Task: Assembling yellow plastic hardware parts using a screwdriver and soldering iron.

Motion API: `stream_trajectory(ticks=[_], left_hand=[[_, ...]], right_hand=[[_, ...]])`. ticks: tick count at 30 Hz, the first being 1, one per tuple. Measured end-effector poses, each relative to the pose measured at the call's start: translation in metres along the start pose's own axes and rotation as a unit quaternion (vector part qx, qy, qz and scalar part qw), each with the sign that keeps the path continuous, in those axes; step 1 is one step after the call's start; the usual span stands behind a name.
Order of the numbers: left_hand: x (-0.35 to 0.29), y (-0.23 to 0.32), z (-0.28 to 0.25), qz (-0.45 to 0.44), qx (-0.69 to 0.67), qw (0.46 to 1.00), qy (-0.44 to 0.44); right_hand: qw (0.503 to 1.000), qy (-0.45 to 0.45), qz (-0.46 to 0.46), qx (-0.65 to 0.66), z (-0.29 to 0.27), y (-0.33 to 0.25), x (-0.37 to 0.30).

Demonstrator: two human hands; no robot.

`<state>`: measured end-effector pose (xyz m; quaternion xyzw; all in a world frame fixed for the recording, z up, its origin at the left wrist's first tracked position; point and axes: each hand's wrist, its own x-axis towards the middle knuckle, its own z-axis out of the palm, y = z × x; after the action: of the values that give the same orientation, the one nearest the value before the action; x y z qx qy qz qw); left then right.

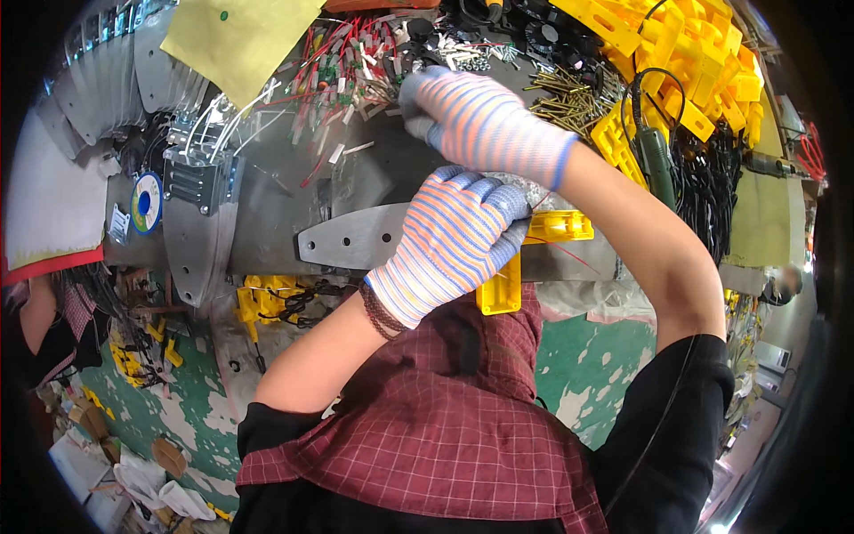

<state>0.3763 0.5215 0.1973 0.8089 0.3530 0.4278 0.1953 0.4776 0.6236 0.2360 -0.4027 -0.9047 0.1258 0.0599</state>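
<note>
Both my hands wear striped knit gloves with grey-blue fingertips. My left hand (458,236) is closed over the wide end of a flat grey metal plate (342,240) with several holes, its narrow end pointing left. From under that hand stick out the arms of a yellow plastic part (500,291); how it joins the plate is hidden. Farther up, my right hand (494,125) reaches across to the small parts at the back of the bench. Its fingers are curled beside black round pieces (422,30) and wires with white connectors (360,67); what they hold is hidden.
Screws (569,93) and a heap of yellow plastic parts (689,62) lie at the back right, near a green power tool (656,165). On the left are stacked metal plates (200,231) and a solder spool (146,203). Another person's arm (37,316) shows far left.
</note>
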Motion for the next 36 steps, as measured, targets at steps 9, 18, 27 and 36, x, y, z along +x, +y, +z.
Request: stream_trajectory(ticks=[9,18,27,36], left_hand=[[0.000,0.008,-0.005,-0.044,0.057,0.997,-0.008],[-0.003,0.007,-0.006,-0.093,-0.047,0.995,0.010],[-0.003,0.006,-0.007,-0.093,-0.055,0.994,0.002],[-0.003,0.004,-0.005,-0.078,-0.053,0.996,0.007]], right_hand=[[0.782,0.119,0.291,0.539,-0.072,-0.032,-0.139],[0.780,0.148,0.299,0.529,-0.033,-0.013,-0.160],[0.776,0.125,0.305,0.538,-0.026,-0.010,-0.155],[0.772,0.145,0.283,0.551,-0.029,-0.015,-0.148]])
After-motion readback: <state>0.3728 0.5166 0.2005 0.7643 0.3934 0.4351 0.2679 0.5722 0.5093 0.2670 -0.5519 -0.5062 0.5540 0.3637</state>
